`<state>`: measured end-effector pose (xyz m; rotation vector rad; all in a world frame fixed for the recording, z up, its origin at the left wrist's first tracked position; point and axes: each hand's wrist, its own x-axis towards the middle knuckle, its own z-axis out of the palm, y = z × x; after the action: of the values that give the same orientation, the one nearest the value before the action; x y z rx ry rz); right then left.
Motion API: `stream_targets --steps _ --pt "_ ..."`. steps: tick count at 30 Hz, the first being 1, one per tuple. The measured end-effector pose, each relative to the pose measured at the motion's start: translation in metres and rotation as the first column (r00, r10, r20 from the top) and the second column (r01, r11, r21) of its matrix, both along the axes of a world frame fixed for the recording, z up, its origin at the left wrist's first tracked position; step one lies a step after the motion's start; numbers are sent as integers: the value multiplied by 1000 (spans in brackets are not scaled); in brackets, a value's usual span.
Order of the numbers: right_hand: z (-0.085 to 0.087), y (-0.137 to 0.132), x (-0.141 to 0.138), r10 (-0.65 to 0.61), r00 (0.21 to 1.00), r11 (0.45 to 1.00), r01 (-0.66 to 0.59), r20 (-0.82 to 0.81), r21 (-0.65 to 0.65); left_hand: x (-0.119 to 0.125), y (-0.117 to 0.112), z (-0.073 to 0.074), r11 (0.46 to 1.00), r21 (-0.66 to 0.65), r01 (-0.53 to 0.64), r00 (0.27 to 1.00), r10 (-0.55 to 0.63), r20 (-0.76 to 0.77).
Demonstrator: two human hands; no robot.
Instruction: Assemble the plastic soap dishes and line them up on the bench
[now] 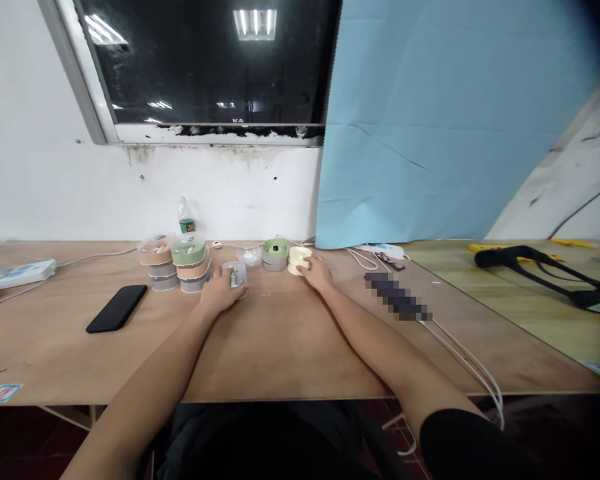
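Note:
My left hand [219, 291] is closed around the side of a clear round container [236, 272] with something small inside, on the wooden table [275, 347]. Further right, my right hand [318, 271] has its fingers round a short stack of cream round containers [297, 257]. Between the hands stand a green round container [275, 247] on a grey one [275, 262], and a clear lid [249, 257]. Left of my left hand rise two stacks of round containers in green [189, 251], peach [155, 255] and grey [164, 280], topped with clear lids.
A black phone [117, 309] lies at the left, near a white power strip [25, 273]. Behind the stacks stands a plastic bottle [185, 217]. At the right are a blurred-out dark object [397, 297], white cables [463, 353] and a black strap frame [545, 267]. A blue sheet [430, 133] hangs behind.

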<state>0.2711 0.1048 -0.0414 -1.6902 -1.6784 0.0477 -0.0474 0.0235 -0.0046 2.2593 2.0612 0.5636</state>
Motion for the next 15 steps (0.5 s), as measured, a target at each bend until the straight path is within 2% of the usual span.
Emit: stream_targets --steps 5,7,9,12,15 --pt "2 -5 -5 -33 999 999 33 -2 14 2 -2 1 1000 3 -4 1000 4 11" --pt "6 -9 -9 -65 998 994 65 1 87 3 -4 3 1000 8 -2 1000 1 29" --pt "12 -15 -13 -63 998 974 59 11 220 5 -6 6 1000 14 2 998 -3 65" --pt "22 -28 -22 48 996 921 -71 69 382 6 -10 11 998 62 1 990 -10 138" --pt "27 -44 -41 230 960 872 -277 162 404 5 -11 15 982 189 -4 968 -43 246"
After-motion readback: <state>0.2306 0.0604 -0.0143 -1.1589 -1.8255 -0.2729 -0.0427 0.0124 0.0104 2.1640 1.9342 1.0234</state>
